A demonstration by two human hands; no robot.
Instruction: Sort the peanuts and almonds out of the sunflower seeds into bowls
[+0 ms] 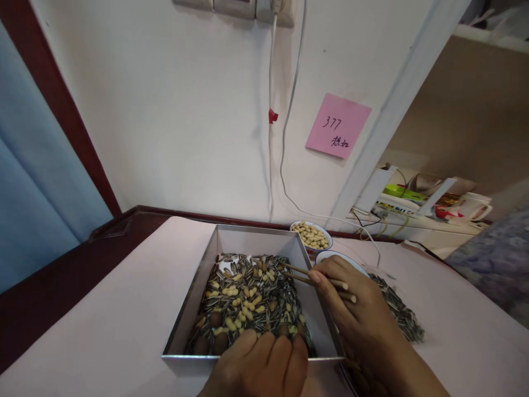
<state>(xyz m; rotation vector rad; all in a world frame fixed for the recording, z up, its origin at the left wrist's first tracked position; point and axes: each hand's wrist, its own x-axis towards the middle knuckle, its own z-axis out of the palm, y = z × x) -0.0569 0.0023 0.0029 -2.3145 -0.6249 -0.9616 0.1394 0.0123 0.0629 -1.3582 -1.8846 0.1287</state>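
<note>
A square, light-walled box holds striped sunflower seeds, peanuts in the shell and several round brown nuts that look like walnuts. My left hand has its fingers curled over the box's near rim. Between the fingers of my right hand is a pair of wooden chopsticks. Their tips are down among the seeds near the box's right wall; whether they pinch anything is too small to tell.
Behind the box's right corner stands a bowl of peanuts. A second white bowl is partly hidden by my right hand. Loose sunflower seeds lie right of that hand. A white cable hangs down the wall; shelves are at right.
</note>
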